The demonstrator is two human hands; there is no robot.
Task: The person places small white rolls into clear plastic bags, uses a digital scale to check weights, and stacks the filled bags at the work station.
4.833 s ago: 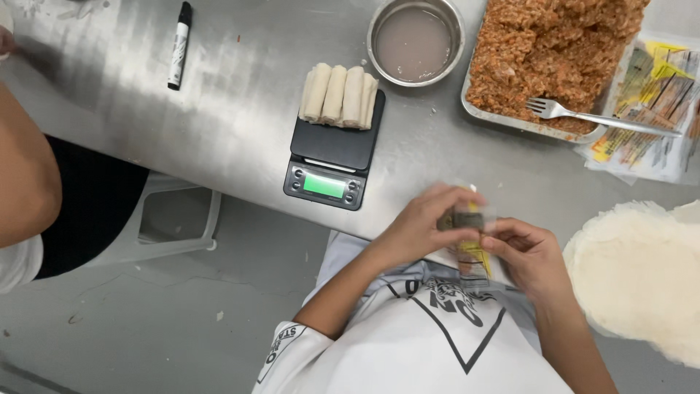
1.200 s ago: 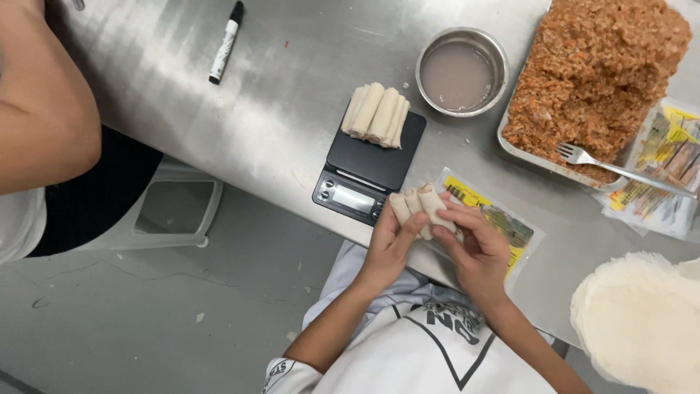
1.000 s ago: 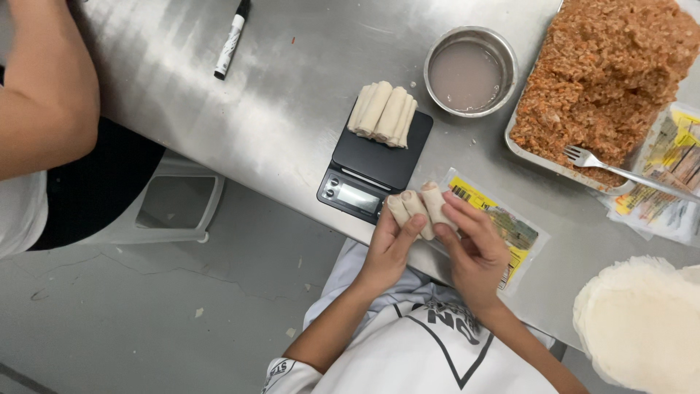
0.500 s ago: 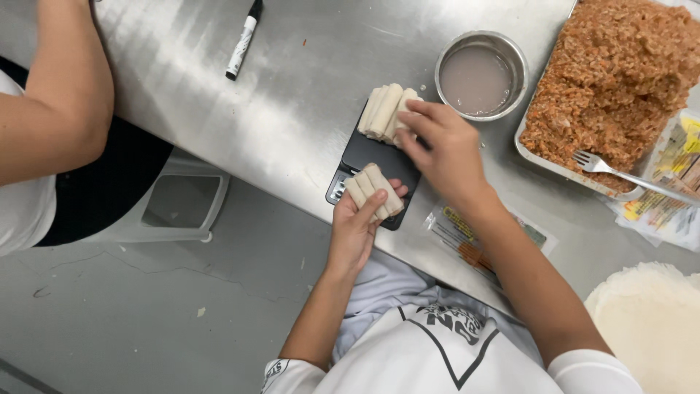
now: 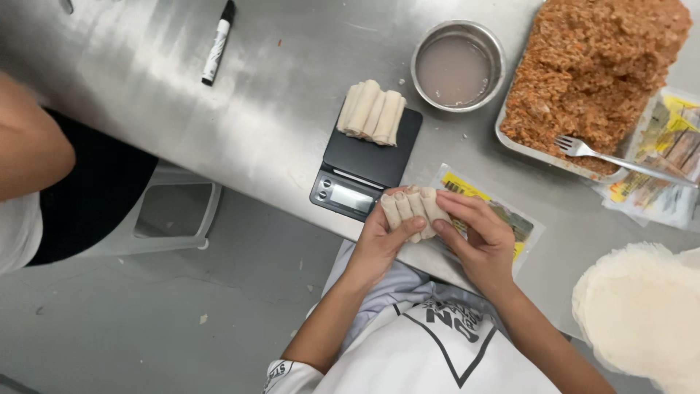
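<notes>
My left hand [image 5: 377,242] and my right hand [image 5: 480,237] together hold a small bundle of pale rolled spring rolls [image 5: 413,209] at the near edge of the steel table [image 5: 240,109]. The bundle hovers just beside the black digital scale [image 5: 364,164]. Several more rolls [image 5: 371,112] lie in a row on the scale's far end. A flattened yellow printed wrapper [image 5: 503,219] lies under my right hand.
A steel bowl of cloudy liquid [image 5: 457,66] stands beyond the scale. A tray of orange-brown filling [image 5: 590,80] holds a fork [image 5: 620,157]. A stack of round wrappers [image 5: 642,314] sits at the right. A black marker [image 5: 217,42] lies far left. Another person's arm [image 5: 25,153] is at the left.
My right hand has come back from the rolls on the scale to the bundle. Both hands now grip the bundle, shifted right off the scale's display toward the yellow wrapper.
</notes>
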